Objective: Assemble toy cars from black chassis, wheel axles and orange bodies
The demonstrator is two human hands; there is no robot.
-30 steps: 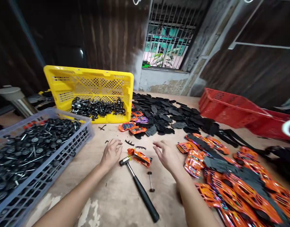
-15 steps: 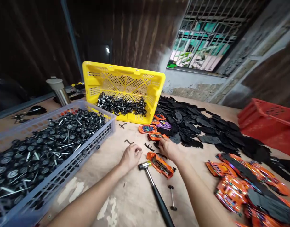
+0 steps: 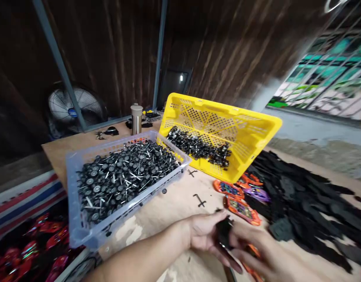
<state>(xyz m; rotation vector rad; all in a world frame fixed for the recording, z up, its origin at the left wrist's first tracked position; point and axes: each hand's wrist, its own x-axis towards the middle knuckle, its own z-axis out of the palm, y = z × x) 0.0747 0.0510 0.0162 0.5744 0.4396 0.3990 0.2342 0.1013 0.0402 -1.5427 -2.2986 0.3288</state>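
My left hand (image 3: 202,235) is closed around a black plastic part (image 3: 224,231), holding it above the table. My right hand (image 3: 256,250), blurred by motion, has its curled fingers on the same part from the other side. Behind the right hand shows a piece of an orange toy car body (image 3: 253,252), mostly covered. Just beyond the hands lies an orange toy car (image 3: 242,209), with another orange car (image 3: 229,188) touching it farther back. Small black branched plastic pieces (image 3: 200,200) rest to the left of the cars. Most of the hammer is hidden below the hands.
A clear plastic crate (image 3: 165,184) full of black wheels on metal axles stands at left. Behind it, a yellow crate (image 3: 221,103) lies tipped on its side with black parts inside. Flat black pieces (image 3: 303,199) are heaped at right. A steel cup (image 3: 136,121) stands at the back.
The view has swung left. My right hand has come back from beside the orange cars to my left hand, and both now hold the black part. The red crate has left view.
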